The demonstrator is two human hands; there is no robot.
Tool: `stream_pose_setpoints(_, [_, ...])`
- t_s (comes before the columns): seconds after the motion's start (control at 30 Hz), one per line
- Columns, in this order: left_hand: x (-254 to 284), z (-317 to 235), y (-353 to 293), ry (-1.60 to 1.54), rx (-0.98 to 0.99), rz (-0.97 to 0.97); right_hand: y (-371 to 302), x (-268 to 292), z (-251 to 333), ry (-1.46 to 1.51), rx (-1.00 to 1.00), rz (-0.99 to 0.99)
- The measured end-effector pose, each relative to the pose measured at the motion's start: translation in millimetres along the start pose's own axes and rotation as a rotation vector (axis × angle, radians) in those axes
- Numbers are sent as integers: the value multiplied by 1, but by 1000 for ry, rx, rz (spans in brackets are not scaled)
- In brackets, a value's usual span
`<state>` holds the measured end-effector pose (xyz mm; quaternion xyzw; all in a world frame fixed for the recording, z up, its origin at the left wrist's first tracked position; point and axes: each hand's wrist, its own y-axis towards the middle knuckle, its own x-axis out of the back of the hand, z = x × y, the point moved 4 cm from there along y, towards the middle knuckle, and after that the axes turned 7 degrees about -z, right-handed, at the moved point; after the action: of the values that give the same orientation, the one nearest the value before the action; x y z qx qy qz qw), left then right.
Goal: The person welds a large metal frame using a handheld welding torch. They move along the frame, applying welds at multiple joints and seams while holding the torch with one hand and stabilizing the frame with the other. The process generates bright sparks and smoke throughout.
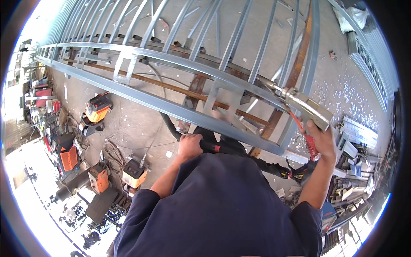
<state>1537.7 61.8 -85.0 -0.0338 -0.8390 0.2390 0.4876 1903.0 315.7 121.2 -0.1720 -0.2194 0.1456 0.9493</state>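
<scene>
My right hand (322, 139) is closed round the grip of a metal welding gun (310, 109) with a boxy body and narrow nozzle. The nozzle points left, at the corner of a long silver metal frame (188, 64) with many parallel bars. A thin orange line runs along the gun, and red wrapping (311, 147) covers the part under my hand. My left hand (189, 146) is wrapped round a thick black cable (229, 147), which crosses in front of my body toward the right. Whether the nozzle touches the frame I cannot tell.
Rusty steel beams (188, 92) support the frame from below. At the left stand several orange and black machines (135, 173) with coiled cables (112, 156). Stacked metal pieces (357, 132) lie at the right, and a barred panel (370, 68) stands behind them. White specks litter the floor (338, 94).
</scene>
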Motion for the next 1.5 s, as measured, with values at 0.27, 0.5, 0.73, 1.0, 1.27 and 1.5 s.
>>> stream_pose_setpoints(0.27, [1, -5, 3, 15, -54, -17, -23, -14, -1, -95, 9, 19])
stream_pose_setpoints(0.5, [1, -9, 2, 36, -50, -7, -29, -10, -5, -187, -104, -1])
stream_pose_setpoints(0.73, [2, -10, -1, 12, -38, -5, -36, -10, -19, -156, -51, -13])
stream_pose_setpoints(1.0, [0, -12, -6, -9, -23, -36, -30, -13, -20, -136, 76, -7])
stream_pose_setpoints(1.27, [-5, -12, -2, 34, 23, 76, -4, -23, 13, -170, 32, 129])
stream_pose_setpoints(1.5, [-12, -1, -3, -30, 52, 49, 51, -55, 82, -198, 57, 251])
